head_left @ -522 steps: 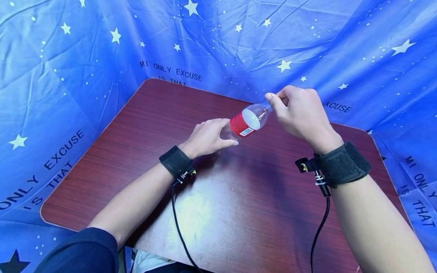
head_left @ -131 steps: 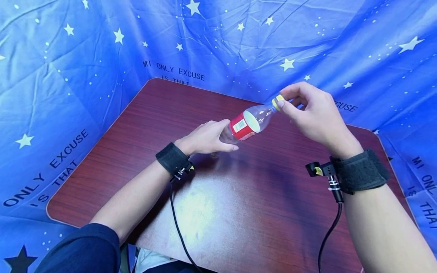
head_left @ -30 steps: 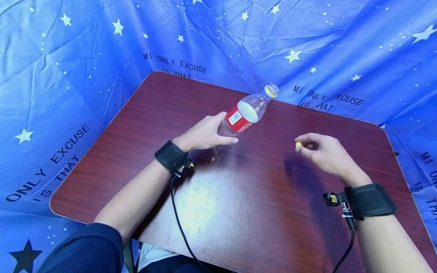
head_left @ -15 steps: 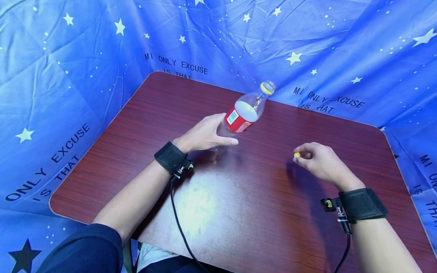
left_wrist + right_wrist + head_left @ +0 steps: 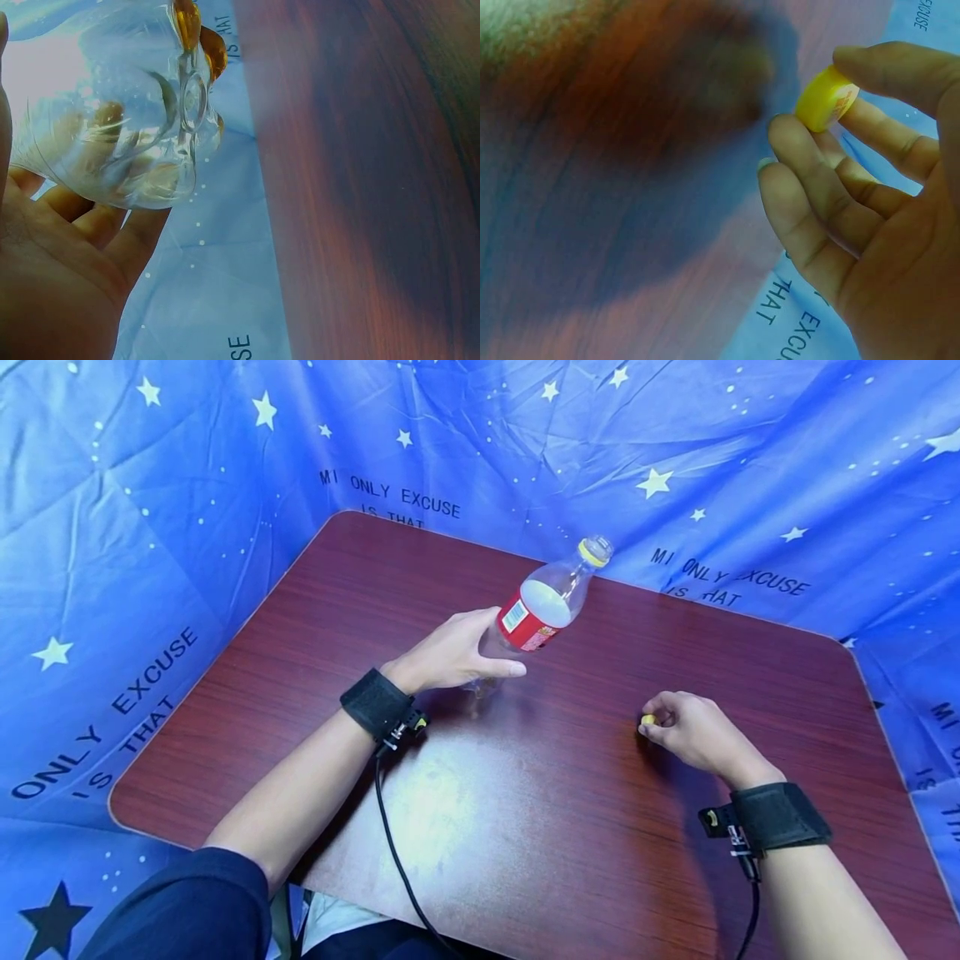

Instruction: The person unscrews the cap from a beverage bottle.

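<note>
My left hand [image 5: 450, 652] grips the lower part of a clear plastic bottle [image 5: 558, 597] with a red label. The bottle tilts away to the right above the table, its mouth uncapped and a yellow ring around its neck. In the left wrist view, the lobed bottle base [image 5: 161, 105] shows amber liquid in its lobes, and the fingers wrap behind it. My right hand [image 5: 701, 739] pinches a yellow bottle cap [image 5: 648, 719] low over the right part of the table. The right wrist view shows the cap [image 5: 825, 101] between thumb and fingertips.
The dark red wooden table [image 5: 555, 793] has rounded corners. Blue star-printed cloth [image 5: 480, 452] hangs around its far and side edges. Black straps [image 5: 780, 817] with small cameras sit on both wrists, and a cable [image 5: 393, 860] runs from each.
The cap has come off the bottle since several seconds ago. Over the last second my right hand has lowered toward the table with it; the left hand has stayed nearly still with the bottle.
</note>
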### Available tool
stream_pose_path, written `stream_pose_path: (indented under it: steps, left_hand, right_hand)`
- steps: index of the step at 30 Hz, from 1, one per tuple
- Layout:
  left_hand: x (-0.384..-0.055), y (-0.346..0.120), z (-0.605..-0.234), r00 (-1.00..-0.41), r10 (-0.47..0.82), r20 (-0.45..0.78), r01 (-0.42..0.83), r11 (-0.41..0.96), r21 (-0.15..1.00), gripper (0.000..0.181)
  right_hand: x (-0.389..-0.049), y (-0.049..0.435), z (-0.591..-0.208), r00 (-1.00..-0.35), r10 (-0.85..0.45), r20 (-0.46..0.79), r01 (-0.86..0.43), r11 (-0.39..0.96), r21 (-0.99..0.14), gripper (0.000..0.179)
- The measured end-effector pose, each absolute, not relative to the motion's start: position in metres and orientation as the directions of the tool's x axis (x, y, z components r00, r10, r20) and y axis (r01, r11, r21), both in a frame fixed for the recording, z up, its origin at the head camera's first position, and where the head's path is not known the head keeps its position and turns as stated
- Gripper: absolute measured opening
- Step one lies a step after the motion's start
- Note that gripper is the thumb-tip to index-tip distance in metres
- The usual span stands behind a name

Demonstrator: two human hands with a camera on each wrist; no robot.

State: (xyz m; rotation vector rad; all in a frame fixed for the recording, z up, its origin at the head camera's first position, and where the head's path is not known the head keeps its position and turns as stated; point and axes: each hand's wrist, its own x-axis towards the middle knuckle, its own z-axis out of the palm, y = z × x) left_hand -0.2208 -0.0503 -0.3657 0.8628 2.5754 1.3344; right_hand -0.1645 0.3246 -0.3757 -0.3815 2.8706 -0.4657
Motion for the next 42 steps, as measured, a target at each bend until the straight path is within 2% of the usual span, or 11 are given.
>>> stream_pose_path:
  steps: [16,24,33,42]
  left_hand:
    - [-0.223,-0.049,-0.361,-0.828,0.528,0.192,0.446,0.411,0.795,0.07]
    - [-0.222,-0.046,-0.361,-0.831,0.511,0.22,0.451,0.388,0.804,0.065]
    - [-0.219,-0.044,-0.363,-0.853,0.47,0.229,0.435,0.395,0.809,0.064]
    - [-0.218,-0.04,-0.368,-0.868,0.443,0.223,0.424,0.429,0.798,0.067]
  right_hand:
    - [-0.16,0.328,-0.381,-0.948,-0.281,-0.148,-0.226,0.925,-0.307,0.022]
    - [-0.157,0.33,-0.385,-0.952,-0.282,-0.117,-0.237,0.925,-0.297,0.027]
    - [-0.154,0.331,-0.381,-0.96,-0.244,-0.139,-0.18,0.914,-0.363,0.05]
    - [-0.151,0.334,-0.373,-0.962,-0.214,-0.17,-0.13,0.905,-0.405,0.055]
